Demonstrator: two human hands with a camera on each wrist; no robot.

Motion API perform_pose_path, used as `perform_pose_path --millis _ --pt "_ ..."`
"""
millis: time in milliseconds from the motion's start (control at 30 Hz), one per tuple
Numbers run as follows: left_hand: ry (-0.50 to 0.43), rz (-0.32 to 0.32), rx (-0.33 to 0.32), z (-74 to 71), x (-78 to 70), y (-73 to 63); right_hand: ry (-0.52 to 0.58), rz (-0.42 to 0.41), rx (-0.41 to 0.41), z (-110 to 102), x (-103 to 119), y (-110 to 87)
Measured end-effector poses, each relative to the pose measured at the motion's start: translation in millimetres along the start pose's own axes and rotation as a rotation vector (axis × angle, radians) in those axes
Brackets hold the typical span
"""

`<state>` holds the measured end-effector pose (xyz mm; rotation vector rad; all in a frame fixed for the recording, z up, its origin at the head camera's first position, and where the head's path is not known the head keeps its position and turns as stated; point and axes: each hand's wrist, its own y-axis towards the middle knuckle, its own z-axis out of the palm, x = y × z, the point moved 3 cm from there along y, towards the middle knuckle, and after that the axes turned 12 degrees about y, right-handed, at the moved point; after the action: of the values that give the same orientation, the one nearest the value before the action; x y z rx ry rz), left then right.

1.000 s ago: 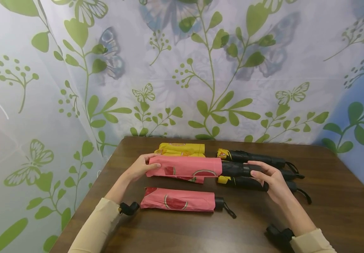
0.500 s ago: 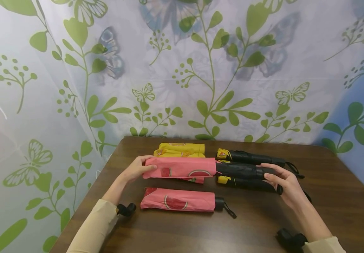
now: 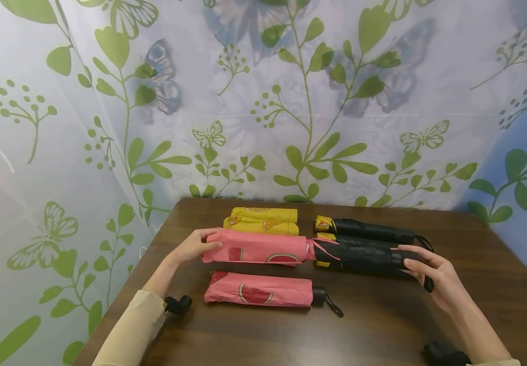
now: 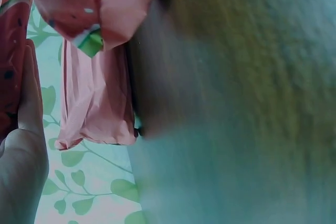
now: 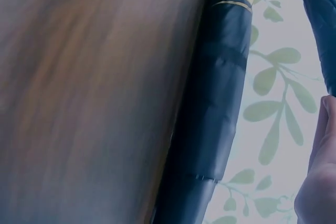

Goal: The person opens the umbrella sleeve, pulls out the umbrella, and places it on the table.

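In the head view my left hand (image 3: pixel 194 247) grips the closed end of a pink watermelon-print umbrella sleeve (image 3: pixel 254 246). My right hand (image 3: pixel 442 279) pinches the handle end of a folded black umbrella (image 3: pixel 359 255), whose wrist strap hangs below the fingers. Only a short pink canopy part shows between sleeve and black body; whether the tip is still inside is hidden. In the left wrist view the hand (image 4: pixel 23 156) lies against the sleeve at the left edge. The right wrist view has the hand (image 5: pixel 321 171) below the held umbrella (image 5: pixel 319 24).
A sleeved watermelon umbrella (image 3: pixel 259 290) lies nearer on the wooden table (image 3: pixel 263 340). Behind are yellow fruit-print sleeves (image 3: pixel 265 215) and a black folded umbrella (image 3: pixel 364 229); more black umbrellas are partly hidden. A leaf-print curtain (image 3: pixel 245 101) hangs at the back.
My right hand has moved right and closer, drawing the black umbrella out of the pink sleeve, baring most of it. My left hand has shifted slightly left with the sleeve, which is lower.
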<state>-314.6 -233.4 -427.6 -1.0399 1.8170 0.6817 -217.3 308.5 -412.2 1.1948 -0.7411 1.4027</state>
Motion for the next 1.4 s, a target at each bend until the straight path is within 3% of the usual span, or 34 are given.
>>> perform_pose_path --millis 200,400,633,1067,1400 --pt "0.077 0.013 -0.007 -2.0 6.6 -0.7 -0.009 0.032 -0.008 -14 4 -12.2" --pt "0.134 0.028 0.042 -1.8 12.7 -0.5 -0.09 0.073 -0.039 -30 7 -26.4" --pt "0.15 -0.019 0.07 1.5 -13.6 -8.4 -0.078 0.09 -0.016 -48 8 -37.0" --pt "0.252 -0.006 0.07 5.3 -10.3 -6.0 -0.158 0.179 -0.067 -71 4 -41.9" --pt "0.327 0.001 0.011 0.9 12.9 2.5 -0.238 0.255 -0.065 -80 -1 -41.6"
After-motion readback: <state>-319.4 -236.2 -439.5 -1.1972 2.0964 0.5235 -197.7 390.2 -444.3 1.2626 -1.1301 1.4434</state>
